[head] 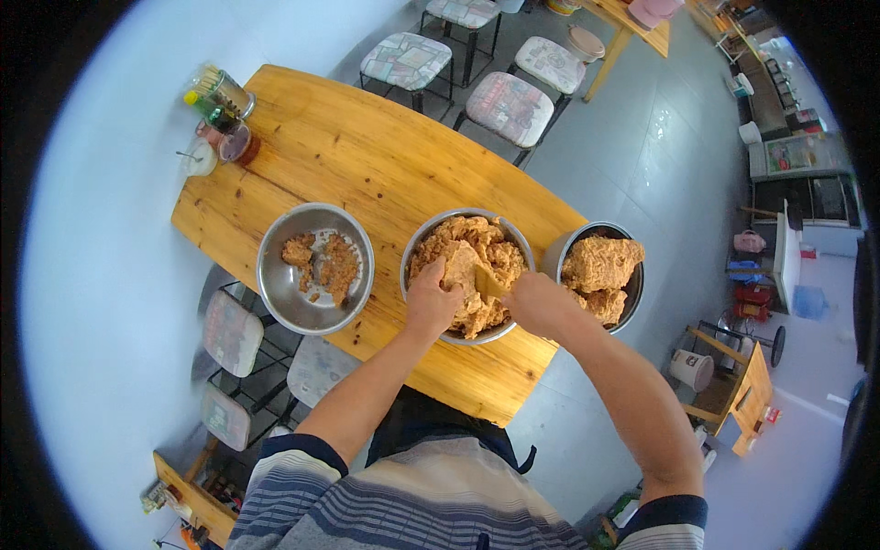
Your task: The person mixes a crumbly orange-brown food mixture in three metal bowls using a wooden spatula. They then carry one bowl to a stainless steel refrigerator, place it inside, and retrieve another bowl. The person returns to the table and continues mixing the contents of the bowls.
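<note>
A steel bowl (421, 230) in the middle is heaped with a sticky orange-brown minced mixture (505, 258). Against a smoother lump on its near left side rests my left hand (433, 299), thumb apart from the fingers; whether it grips the lump is hidden. My right hand (536, 299) is closed around a yellow flat scraper (489, 283), whose blade touches the mixture. To the left, another steel bowl (313, 320) has crumbly remnants (337, 268) on its bottom. On the right stands a deeper steel pot (554, 258) with large chunks (601, 262) rising above its rim.
The wooden table (323, 148) ends just right of the pot. Condiment jars (237, 143), a bottle (216, 113) and a holder of sticks (234, 93) crowd its far left corner. Stools (509, 108) stand beyond it, others (234, 333) at near left. A white bucket (691, 370) is at right.
</note>
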Tool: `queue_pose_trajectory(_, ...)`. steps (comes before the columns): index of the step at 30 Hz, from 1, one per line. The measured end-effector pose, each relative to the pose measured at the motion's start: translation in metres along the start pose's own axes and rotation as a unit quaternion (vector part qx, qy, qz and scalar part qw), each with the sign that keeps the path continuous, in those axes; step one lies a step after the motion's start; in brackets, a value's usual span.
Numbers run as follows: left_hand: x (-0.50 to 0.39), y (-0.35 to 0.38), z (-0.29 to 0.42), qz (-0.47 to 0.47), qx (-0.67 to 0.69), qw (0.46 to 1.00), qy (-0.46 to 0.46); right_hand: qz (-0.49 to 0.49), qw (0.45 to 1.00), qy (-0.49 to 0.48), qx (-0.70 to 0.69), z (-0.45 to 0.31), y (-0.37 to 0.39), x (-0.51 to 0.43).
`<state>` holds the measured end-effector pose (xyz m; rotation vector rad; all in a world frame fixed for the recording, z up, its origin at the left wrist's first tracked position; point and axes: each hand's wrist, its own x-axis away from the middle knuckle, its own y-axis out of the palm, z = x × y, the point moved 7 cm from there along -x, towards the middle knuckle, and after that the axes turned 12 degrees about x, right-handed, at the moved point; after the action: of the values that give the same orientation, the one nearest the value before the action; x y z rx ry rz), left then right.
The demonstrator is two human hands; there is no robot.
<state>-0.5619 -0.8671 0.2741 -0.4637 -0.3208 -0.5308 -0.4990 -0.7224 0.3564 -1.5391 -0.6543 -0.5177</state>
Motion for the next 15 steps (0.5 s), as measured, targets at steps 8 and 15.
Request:
queue_pose_trajectory(8, -0.006, 0.012, -0.014, -0.020, 0.014, 0.998, 0.059, 0.059, 0.990, -0.063, 0.114, -0.015, 0.062, -0.052)
queue_pose_trajectory(15, 0.006, -0.021, 0.000, -0.061, -0.044, 0.997, 0.024, 0.062, 0.998, -0.002, 0.005, 0.003, 0.049, -0.023)
